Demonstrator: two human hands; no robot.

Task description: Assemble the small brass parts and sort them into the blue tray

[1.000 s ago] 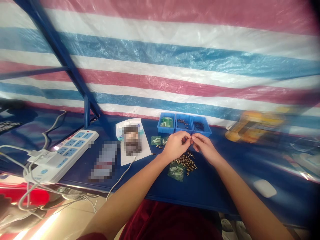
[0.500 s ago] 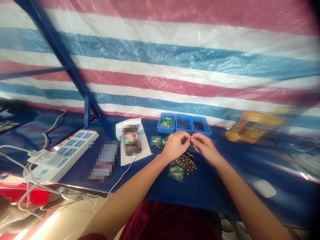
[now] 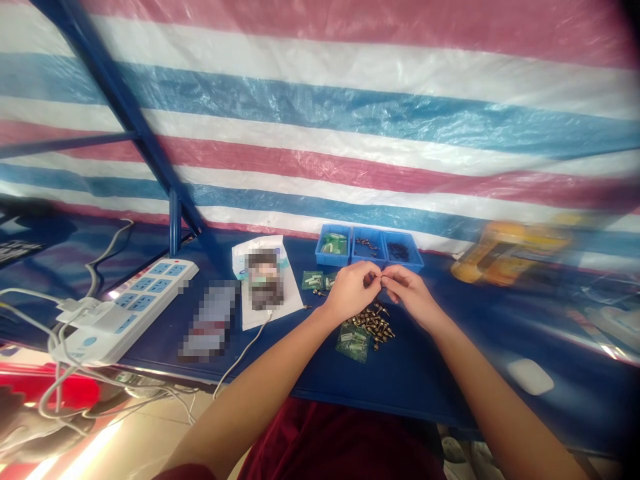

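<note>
Fingertips of my left hand [image 3: 357, 287] and my right hand [image 3: 406, 288] meet in a pinch above the blue table [image 3: 415, 373]. Whatever sits between them is too small and too hidden to name. Just below and in front of the hands lies a heap of small brass-coloured metal parts [image 3: 377, 325]. A green packet with pale pieces [image 3: 354, 343] rests against the heap's near left side. Left of my left hand are another green packet [image 3: 313, 280] and a few loose metal parts [image 3: 319, 293].
Behind the hands stand three blue bins: one with green packets [image 3: 334, 244], one with small metal parts [image 3: 367, 247], one with dark bits [image 3: 398, 252]. A white sheet [image 3: 290, 293], a power strip [image 3: 135, 303] and cables are left. A white case [image 3: 530, 377] and yellow packages [image 3: 510, 253] are right.
Both hands stay pinched together in nearly the same place. The view has shifted very slightly; nothing on the table has visibly moved.
</note>
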